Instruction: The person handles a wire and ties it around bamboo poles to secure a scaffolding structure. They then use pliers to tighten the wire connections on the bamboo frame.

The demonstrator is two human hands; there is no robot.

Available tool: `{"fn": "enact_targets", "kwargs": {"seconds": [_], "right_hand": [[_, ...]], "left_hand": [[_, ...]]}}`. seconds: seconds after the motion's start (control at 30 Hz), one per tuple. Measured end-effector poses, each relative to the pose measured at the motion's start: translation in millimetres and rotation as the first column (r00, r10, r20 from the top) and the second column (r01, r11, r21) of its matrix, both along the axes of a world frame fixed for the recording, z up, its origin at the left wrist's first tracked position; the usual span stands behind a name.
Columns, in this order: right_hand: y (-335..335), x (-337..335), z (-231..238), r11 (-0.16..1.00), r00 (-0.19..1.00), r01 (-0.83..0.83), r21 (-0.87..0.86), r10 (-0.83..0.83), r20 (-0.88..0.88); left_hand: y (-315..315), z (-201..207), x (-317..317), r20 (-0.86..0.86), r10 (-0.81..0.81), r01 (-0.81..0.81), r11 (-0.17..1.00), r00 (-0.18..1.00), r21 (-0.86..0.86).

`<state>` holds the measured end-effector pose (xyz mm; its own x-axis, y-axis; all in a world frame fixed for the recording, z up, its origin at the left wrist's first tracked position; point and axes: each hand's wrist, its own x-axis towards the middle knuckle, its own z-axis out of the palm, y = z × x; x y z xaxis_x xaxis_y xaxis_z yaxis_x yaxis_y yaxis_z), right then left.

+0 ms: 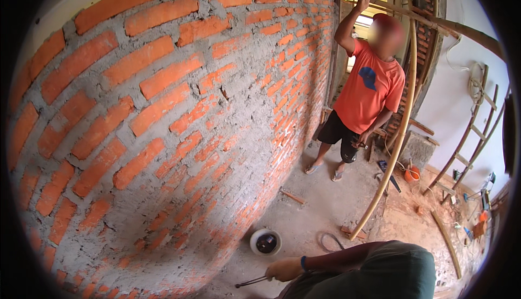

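Observation:
My right hand (286, 269), with a blue band at the wrist, is closed around a thin dark metal tool (253, 282). Two slim rods of it stick out to the left, low beside the brick wall (179, 120); its exact kind does not show. The arm, in a dark green sleeve (391, 272), comes in from the lower right. Just beyond the hand, on the floor, stands a whitish bucket (254, 240) with something dark inside. My left hand is out of the picture.
A person in an orange shirt (372, 82) stands by the wall's far end, one hand raised to overhead poles. A long bent wooden pole (399, 147) slants to the floor. At right are a wooden ladder (471, 130), an orange bucket (412, 174) and a plank (446, 244).

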<state>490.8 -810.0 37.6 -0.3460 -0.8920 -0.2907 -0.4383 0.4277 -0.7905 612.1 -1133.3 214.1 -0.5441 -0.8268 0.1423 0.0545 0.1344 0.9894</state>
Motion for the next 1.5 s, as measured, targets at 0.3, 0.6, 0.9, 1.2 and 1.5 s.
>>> {"fn": "enact_targets", "kwargs": {"seconds": [0.3,0.6,0.9,1.2,1.5], "right_hand": [[3.2,-13.7,0.0,0.987,0.978,0.159,-0.016,-0.16,-0.136],[-69.8,-15.8,29.9,0.97,0.979,0.039,-0.238,-0.085,-0.184],[-117.9,2.7,32.9,0.965,0.963,-0.258,-0.039,0.253,-0.09],[-129.7,56.2,-13.6,0.959,0.982,-0.189,0.21,0.19,0.017],[-181.0,79.6,1.6,0.998,0.866,0.022,0.053,-0.046,0.498]], "left_hand": [[-2.0,-49.4,-23.8,0.052,-0.159,0.148,0.975,0.986,0.165],[-12.8,-6.6,28.0,0.13,-0.045,0.048,0.999,0.991,-0.02],[-29.2,-79.6,100.4,0.27,0.173,-0.24,0.942,0.947,0.236],[-80.8,-214.3,100.1,0.407,-0.028,-0.213,0.818,0.913,0.534],[-55.6,-231.4,117.6,-0.491,-0.003,0.488,0.108,0.871,0.866]]}}
